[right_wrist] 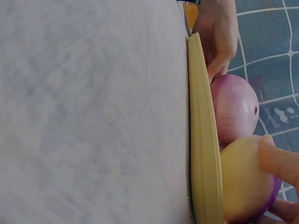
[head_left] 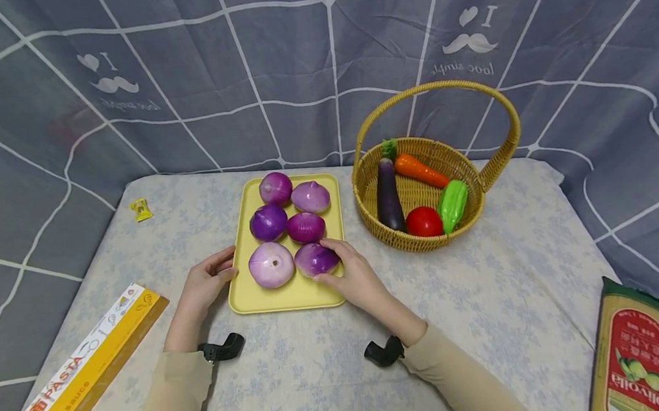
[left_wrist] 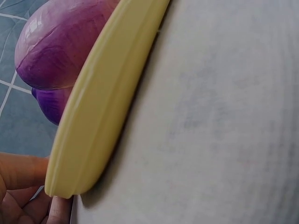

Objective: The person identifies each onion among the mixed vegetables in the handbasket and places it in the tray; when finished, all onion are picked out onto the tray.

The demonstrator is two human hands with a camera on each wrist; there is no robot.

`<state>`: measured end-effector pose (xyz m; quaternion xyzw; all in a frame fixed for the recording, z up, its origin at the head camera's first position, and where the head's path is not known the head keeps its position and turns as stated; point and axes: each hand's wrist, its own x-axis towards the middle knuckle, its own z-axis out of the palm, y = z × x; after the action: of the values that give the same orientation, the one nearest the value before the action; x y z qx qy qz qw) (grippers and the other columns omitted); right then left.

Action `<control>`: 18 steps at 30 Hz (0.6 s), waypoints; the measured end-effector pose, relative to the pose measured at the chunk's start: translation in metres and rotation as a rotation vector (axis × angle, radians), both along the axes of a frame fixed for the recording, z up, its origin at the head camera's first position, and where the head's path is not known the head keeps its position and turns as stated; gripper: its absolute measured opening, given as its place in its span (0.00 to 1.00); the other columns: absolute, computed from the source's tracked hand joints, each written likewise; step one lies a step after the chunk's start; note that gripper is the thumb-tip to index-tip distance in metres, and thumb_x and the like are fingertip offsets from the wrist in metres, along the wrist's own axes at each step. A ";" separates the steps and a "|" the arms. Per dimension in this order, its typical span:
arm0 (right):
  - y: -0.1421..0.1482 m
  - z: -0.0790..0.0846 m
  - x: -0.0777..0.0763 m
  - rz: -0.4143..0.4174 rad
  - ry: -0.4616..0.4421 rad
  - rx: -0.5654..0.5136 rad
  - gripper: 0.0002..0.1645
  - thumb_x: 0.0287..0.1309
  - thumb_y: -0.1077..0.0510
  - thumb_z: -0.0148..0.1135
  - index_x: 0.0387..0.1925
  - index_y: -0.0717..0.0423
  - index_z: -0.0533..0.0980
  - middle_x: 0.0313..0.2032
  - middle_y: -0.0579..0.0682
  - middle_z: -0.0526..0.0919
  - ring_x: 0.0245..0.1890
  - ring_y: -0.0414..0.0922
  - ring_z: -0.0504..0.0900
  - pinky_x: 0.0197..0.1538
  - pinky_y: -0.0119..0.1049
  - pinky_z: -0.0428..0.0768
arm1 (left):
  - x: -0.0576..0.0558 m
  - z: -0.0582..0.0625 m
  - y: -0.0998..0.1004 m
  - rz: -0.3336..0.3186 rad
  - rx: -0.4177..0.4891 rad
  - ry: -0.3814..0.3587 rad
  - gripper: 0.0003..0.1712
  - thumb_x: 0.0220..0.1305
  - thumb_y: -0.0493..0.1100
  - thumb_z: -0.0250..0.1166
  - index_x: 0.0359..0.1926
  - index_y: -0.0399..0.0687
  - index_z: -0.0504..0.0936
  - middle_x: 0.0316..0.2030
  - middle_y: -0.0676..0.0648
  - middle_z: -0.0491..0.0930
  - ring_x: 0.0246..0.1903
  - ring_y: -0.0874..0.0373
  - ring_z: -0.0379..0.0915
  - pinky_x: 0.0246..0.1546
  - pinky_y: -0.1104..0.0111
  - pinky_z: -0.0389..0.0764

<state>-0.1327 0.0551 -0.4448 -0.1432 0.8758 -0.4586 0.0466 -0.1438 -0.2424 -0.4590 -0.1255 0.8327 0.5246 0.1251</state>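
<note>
In the head view a yellow tray [head_left: 291,300] bears several purple onions in pairs of rows. My right hand [head_left: 355,274] grips the front right onion [head_left: 313,260], thumb on its near side and fingers on its far side. That onion [right_wrist: 245,182] shows a pale yellowish side in the right wrist view and sits at the tray's edge. My left hand [head_left: 204,283] holds the tray's left rim, its thumb at the edge; the left wrist view shows fingers [left_wrist: 60,210] beside and below the tray corner. Left of the gripped onion lies a paler onion [head_left: 272,264].
Right of the tray stands a wicker basket [head_left: 366,218] with an eggplant [head_left: 389,196], a carrot [head_left: 421,171], a tomato [head_left: 424,221] and a green pepper [head_left: 453,203]. A pasta box [head_left: 84,381] lies left, a noodle pack [head_left: 632,348] right, a yellow wrapped candy [head_left: 141,209] back left.
</note>
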 end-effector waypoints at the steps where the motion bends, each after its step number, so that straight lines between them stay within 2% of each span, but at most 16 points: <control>1: 0.000 0.000 0.000 0.000 -0.008 0.006 0.42 0.53 0.55 0.74 0.68 0.57 0.67 0.67 0.58 0.71 0.68 0.55 0.69 0.71 0.50 0.67 | 0.000 0.000 0.000 0.000 0.002 -0.002 0.31 0.73 0.39 0.56 0.74 0.48 0.62 0.66 0.37 0.71 0.65 0.46 0.67 0.65 0.59 0.71; 9: 0.003 0.001 0.000 -0.003 -0.017 0.019 0.51 0.49 0.50 0.77 0.71 0.58 0.63 0.69 0.58 0.68 0.70 0.55 0.67 0.72 0.51 0.66 | 0.000 0.000 -0.003 -0.011 0.015 -0.014 0.31 0.74 0.41 0.55 0.75 0.50 0.60 0.67 0.37 0.69 0.67 0.45 0.64 0.69 0.54 0.66; 14: 0.007 0.005 0.002 -0.010 -0.017 0.028 0.49 0.50 0.48 0.76 0.70 0.56 0.65 0.68 0.56 0.70 0.69 0.53 0.68 0.71 0.50 0.67 | 0.001 0.003 -0.005 -0.031 0.012 -0.018 0.32 0.74 0.43 0.55 0.76 0.51 0.59 0.67 0.37 0.69 0.68 0.44 0.63 0.71 0.52 0.63; 18: 0.013 0.013 0.005 -0.007 -0.053 0.045 0.46 0.51 0.46 0.75 0.69 0.54 0.67 0.68 0.54 0.70 0.69 0.52 0.68 0.71 0.49 0.68 | 0.003 0.005 -0.006 -0.016 0.024 -0.034 0.31 0.75 0.43 0.53 0.76 0.49 0.59 0.68 0.36 0.68 0.68 0.44 0.63 0.71 0.52 0.64</control>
<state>-0.1281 0.0682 -0.4320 -0.1267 0.8848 -0.4427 0.0713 -0.1412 -0.2483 -0.4545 -0.1264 0.8250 0.5314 0.1448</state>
